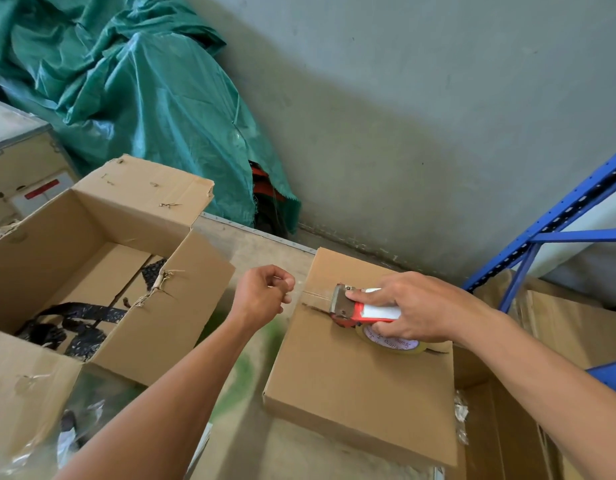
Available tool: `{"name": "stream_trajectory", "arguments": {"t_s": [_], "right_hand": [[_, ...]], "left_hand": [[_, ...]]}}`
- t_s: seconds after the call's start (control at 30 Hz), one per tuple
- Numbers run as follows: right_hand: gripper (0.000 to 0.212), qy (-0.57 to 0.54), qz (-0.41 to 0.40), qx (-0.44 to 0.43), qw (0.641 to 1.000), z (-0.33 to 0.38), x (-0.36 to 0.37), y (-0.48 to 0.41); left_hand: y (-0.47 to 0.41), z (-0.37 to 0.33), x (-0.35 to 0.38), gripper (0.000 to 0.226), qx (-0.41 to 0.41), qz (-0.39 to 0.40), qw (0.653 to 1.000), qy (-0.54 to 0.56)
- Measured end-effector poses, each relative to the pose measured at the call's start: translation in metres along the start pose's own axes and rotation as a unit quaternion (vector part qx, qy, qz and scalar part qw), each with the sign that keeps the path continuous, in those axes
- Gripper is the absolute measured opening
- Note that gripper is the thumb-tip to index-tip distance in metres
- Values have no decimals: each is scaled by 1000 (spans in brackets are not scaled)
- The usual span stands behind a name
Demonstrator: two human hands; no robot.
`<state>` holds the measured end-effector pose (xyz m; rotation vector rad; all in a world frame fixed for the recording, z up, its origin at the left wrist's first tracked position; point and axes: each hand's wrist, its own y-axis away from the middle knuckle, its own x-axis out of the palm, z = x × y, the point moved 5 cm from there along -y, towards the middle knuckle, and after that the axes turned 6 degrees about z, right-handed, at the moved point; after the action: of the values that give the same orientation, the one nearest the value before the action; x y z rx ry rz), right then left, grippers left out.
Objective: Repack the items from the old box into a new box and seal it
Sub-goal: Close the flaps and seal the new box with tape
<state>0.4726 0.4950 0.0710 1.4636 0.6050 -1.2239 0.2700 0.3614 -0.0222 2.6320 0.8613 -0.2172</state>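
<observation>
Matt cardboard new box (351, 393), torn cardboard old box (202, 306), red plastic tape dispenser (360, 314), glossy clear tape (396, 344)

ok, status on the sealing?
Right hand grips tape dispenser on closed new box. Left hand pinches tape end. Old box open alongside, nothing blocking.

No legible text anywhere.
- Tape roll (391, 342), just under right hand (414, 306) on tape dispenser (360, 311): reddish curved print on white core, too blurred to read.
- Label (41, 190) on side of carton (19, 157), well beyond left hand (265, 292), far out to its left: red bar on white, characters not resolvable.
</observation>
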Motion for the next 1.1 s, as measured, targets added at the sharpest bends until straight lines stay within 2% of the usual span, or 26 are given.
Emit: {"name": "stream_trajectory", "arguments": {"t_s": [0.3,0.43,0.7,0.83,0.9,0.97,1.1], "right_hand": [[59,30,3,-4,1000,10,0,1],[59,28,5,-3,1000,12,-2,1],[60,31,10,13,999,13,-4,-1],[61,32,6,10,999,15,-3,-1],[60,37,3,7,999,16,-2,-4],[61,40,0,6,999,16,-3,-5],[61,35,9,8,999,15,-3,-2]], "left_hand": [[5,28,12,8,-32,-27,999,22],[5,32,18,8,-46,-15,998,45],[8,34,24,4,-30,-30,996,80],[13,55,26,30,-94,-38,987,126],[13,57,26,33,-118,-45,982,140],[13,54,25,24,-120,-63,984,118],[21,49,17,16,-101,-115,988,7]]}}
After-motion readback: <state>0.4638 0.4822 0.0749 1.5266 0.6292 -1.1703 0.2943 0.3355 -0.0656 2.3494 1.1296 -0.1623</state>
